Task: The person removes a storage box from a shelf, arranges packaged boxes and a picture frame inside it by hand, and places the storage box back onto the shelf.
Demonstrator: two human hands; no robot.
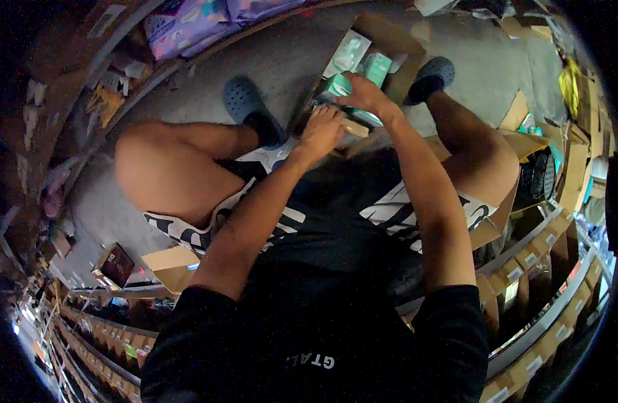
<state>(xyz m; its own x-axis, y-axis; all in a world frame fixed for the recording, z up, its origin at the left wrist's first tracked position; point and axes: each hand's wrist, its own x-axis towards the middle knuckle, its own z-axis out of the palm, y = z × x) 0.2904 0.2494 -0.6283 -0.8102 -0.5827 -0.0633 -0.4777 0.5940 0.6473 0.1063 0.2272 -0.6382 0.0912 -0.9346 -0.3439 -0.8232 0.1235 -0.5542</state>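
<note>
An open cardboard box [389,37] stands on the floor between my feet, with several green and white packages inside. My right hand [368,95] reaches into it, thumb and fingers around the end of a small green box [337,86]. My left hand [324,129] lies palm down over the near left part of the carton, its fingers stretched out over clear plastic wrapping. Beside its thumb is a small tan piece [355,128] whose kind I cannot make out. A white and green package [349,54] and another green box [376,67] lie farther in.
My feet in dark clogs [243,101] flank the carton on the concrete floor [188,101]. Purple packages [188,27] lie on a shelf at the upper left. Shelves with labelled cardboard bins [524,262] curve behind me. Another open carton [490,232] stands by my right leg.
</note>
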